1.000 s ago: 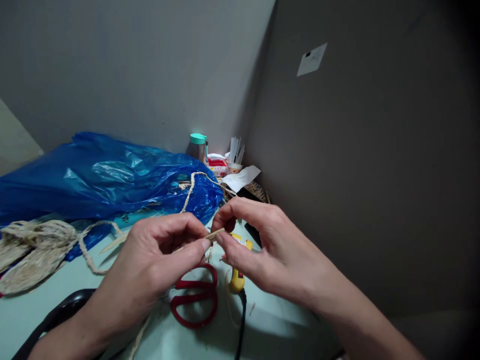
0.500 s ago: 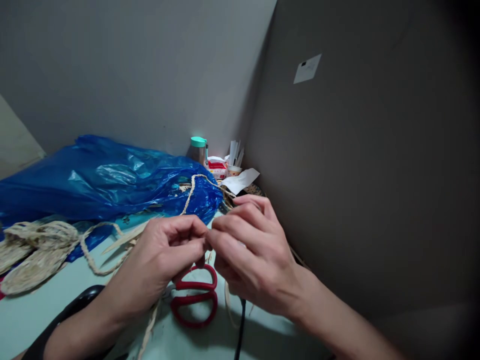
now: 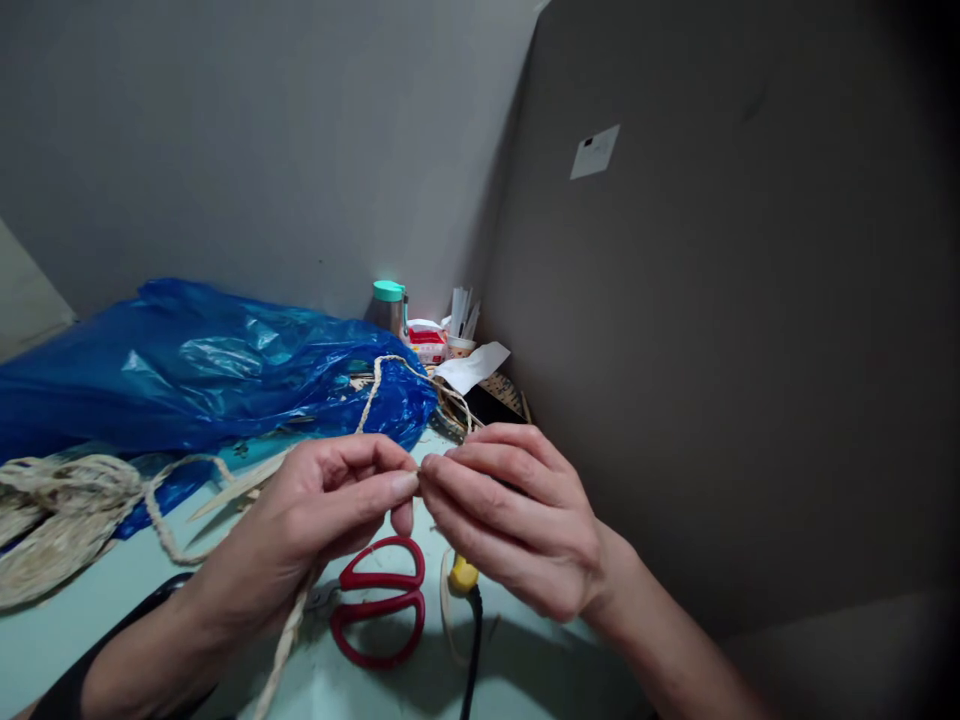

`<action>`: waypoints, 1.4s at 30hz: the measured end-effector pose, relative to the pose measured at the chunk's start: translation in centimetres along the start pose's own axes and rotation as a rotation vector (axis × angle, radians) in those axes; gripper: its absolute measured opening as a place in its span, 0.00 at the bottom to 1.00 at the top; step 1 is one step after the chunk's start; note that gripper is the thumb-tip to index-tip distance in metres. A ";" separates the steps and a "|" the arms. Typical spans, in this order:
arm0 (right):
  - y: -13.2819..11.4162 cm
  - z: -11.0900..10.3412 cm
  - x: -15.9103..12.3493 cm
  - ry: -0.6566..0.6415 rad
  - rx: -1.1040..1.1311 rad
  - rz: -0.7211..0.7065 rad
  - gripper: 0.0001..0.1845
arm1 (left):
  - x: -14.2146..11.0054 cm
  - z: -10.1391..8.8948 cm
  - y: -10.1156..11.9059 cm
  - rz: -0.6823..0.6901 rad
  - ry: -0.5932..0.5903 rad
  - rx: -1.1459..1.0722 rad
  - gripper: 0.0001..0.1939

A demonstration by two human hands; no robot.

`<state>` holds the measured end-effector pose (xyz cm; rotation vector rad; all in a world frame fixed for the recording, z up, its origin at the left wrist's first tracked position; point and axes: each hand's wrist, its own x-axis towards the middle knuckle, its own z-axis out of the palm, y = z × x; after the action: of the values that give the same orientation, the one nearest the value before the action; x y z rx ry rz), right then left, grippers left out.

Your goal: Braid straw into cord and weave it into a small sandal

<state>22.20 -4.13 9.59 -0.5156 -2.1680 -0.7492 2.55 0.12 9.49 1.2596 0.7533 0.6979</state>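
My left hand [image 3: 322, 505] and my right hand [image 3: 517, 505] meet fingertip to fingertip over the table, both pinched closed. A thin bit of straw shows between the tips, mostly hidden by my fingers. From beneath my left palm a braided straw cord [image 3: 285, 645] runs down toward the front edge of the view. Just below the hands lie red-handled scissors [image 3: 382, 580], their blades partly covered by my left hand. A yellow-ended tool with a black cable [image 3: 465, 577] rests below my right hand.
A large blue plastic bag [image 3: 187, 370] fills the back left, with looped straw braid [image 3: 67, 530] before it. Behind stand a green-lidded bottle [image 3: 388, 305], a red-and-white packet [image 3: 427, 342] and a cup of white strips [image 3: 460, 345]. A dark wall [image 3: 712, 350] borders the right.
My right hand has shifted slightly right and its fingers have straightened somewhat, uncovering the yellow-ended tool. My fingertips still meet. The whole view has shifted a little.
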 end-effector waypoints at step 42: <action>-2.0 4.5 -1.7 0.060 0.805 1.126 0.23 | 1.0 -0.3 -1.4 -0.097 -0.165 0.086 0.10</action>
<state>19.70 -2.85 5.22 -1.0578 -1.5358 0.6727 2.95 0.91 7.91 1.3318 0.7097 0.4806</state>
